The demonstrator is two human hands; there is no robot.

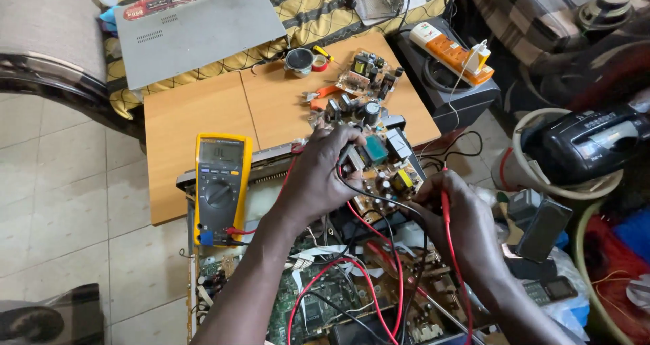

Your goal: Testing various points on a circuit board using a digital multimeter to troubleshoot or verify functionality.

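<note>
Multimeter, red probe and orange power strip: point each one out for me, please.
Multimeter [220, 189]: head view, on its round dial.
Red probe [445, 206]: head view, on the shaft held in the right hand [460, 230].
Orange power strip [455, 52]: head view, on its orange top face.

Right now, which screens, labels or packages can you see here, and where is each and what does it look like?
Multimeter: left of the left hand, upright yellow case, grey lit screen, dark dial.
Grey flat device: top left on patterned cloth, red label strip along its far edge.
Power strip: top right, orange and white, with a small label.
Black radio-like device: far right, pale display window.
</note>
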